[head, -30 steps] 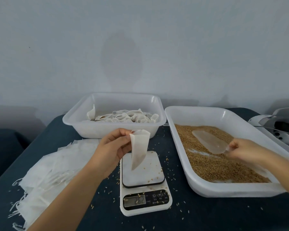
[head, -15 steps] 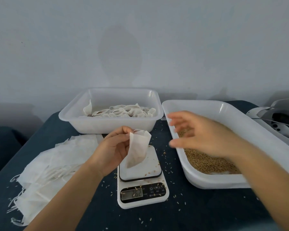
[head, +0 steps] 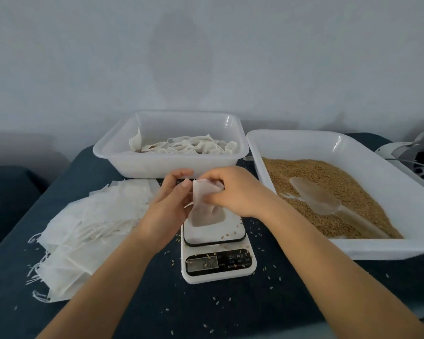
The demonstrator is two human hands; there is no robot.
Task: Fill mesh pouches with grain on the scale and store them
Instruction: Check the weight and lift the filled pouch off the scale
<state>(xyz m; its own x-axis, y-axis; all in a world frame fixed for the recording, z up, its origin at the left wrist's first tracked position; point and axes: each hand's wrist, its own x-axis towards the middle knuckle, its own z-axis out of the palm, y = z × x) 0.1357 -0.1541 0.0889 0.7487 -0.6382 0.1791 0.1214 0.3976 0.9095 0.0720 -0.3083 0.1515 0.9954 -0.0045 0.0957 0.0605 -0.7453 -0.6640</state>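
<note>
Mesh pouch (head: 204, 204) pinched between both hands' grip over scale (head: 217, 250).

The mesh pouch (head: 205, 204) is white, translucent, upright, partly filled with grain, resting on the scale (head: 216, 243) platform. The grain tray (head: 353, 148) lies at 3 o'clock of the scale; the storage bin (head: 171, 162) of filled pouches at 12 o'clock; empty pouches (head: 88, 231) at 9 o'clock.
</note>
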